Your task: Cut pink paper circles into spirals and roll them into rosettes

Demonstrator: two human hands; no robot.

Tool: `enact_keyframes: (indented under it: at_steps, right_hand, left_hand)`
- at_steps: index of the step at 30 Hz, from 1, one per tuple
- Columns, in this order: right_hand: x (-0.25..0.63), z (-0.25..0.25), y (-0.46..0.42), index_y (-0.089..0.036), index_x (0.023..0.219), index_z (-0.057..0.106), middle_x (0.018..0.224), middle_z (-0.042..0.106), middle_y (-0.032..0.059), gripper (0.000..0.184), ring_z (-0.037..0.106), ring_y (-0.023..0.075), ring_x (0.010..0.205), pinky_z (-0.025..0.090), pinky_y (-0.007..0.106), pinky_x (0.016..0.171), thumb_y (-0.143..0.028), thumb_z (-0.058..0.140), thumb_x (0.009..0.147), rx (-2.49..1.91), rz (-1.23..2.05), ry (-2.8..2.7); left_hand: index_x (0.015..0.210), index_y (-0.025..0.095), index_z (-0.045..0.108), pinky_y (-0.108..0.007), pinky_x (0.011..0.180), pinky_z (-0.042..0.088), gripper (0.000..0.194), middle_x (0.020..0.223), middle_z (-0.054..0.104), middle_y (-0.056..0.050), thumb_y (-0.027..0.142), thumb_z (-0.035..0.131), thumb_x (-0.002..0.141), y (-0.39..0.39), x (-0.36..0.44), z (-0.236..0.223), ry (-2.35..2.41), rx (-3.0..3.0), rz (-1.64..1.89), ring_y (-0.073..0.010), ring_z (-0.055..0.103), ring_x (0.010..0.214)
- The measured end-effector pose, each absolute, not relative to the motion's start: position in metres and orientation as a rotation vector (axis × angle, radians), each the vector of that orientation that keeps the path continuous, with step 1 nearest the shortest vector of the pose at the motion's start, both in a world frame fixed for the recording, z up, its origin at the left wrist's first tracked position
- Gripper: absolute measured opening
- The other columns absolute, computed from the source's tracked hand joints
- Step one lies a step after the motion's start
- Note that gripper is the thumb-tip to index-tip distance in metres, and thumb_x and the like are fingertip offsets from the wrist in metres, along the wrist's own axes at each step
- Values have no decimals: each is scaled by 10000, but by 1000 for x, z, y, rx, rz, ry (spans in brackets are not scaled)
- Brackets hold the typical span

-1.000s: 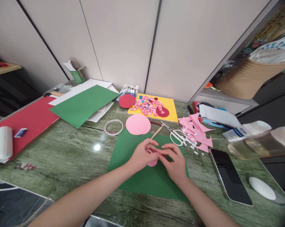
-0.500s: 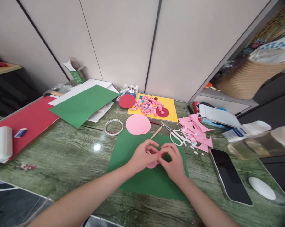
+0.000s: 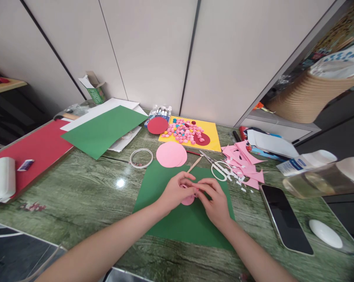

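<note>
Two bare hands meet over a green paper sheet [image 3: 188,227] on a wood-grain table [image 3: 103,188]. The left hand [image 3: 173,192] grasps a small pink paper piece [image 3: 187,200] between thumb and fingers; the right hand [image 3: 217,201] pinches at its right side, fingertips almost touching the left's. The piece hangs curved above the sheet, its full shape hidden by the fingers. The step in hand appears to be shaping or rolling this paper by fingertip. The next move seems to call for light, even pressure and a steady left hold, since thin paper could crease or spring loose.

Clock directions start from the hands, with 12 o'clock pointing away from the person. A wooden stick [image 3: 194,164] lies close at 12, its near end by the left fingers. Pink paper circles [image 3: 169,154] overlap at 11, at the green sheet's far edge. White-handled scissors [image 3: 220,171] lie between 1 and 2, beside pink paper scraps [image 3: 243,162] at 2, so room there is tight. A roll of tape [image 3: 141,167] sits at 10. A smartphone [image 3: 286,221] lies between 3 and 4, off the sheet's right edge. The widest open stretch runs from 8 to 9; the table's near edge is at 6.
</note>
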State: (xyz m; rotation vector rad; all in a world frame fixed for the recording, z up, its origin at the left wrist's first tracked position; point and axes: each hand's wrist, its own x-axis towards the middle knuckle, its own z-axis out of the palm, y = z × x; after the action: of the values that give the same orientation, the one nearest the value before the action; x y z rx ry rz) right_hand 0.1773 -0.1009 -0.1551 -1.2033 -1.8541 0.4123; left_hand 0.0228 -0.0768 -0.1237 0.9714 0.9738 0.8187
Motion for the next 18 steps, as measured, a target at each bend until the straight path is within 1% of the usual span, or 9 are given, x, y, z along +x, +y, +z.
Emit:
enact_keyframes:
  at_steps: [4,8,13,18]
  right_hand:
    - [178,-155,-102,-239,863,644,884,539,45,109,563,155,751,496,303,644,-204,552,818,-1241,398,-1810]
    - [177,-155,-102,-219,775,600,861,527,35,34,562,158,765,482,298,651,-197,580,792,-1253,390,-1796]
    - [176,-153,-102,-213,704,543,826,520,26,75,558,173,789,465,299,651,-182,584,759,-1279,390,-1792]
    - [174,-150,-102,-210,675,515,776,508,14,105,551,167,750,458,290,635,-157,572,746,-1269,389,-1793]
  left_hand:
    - [897,155,530,-207,595,385,303,722,648,-11,195,665,629,-78,22,-126,972,1006,814,-97,567,618]
    - [899,153,524,-223,600,422,331,732,642,-14,227,689,622,-79,23,-126,930,971,804,-107,588,619]
    - [887,149,525,-242,587,455,385,712,630,-16,282,728,588,-81,26,-121,917,922,772,-108,587,586]
    - [888,149,523,-239,577,465,390,713,631,-17,278,731,583,-82,26,-122,914,934,772,-106,586,582]
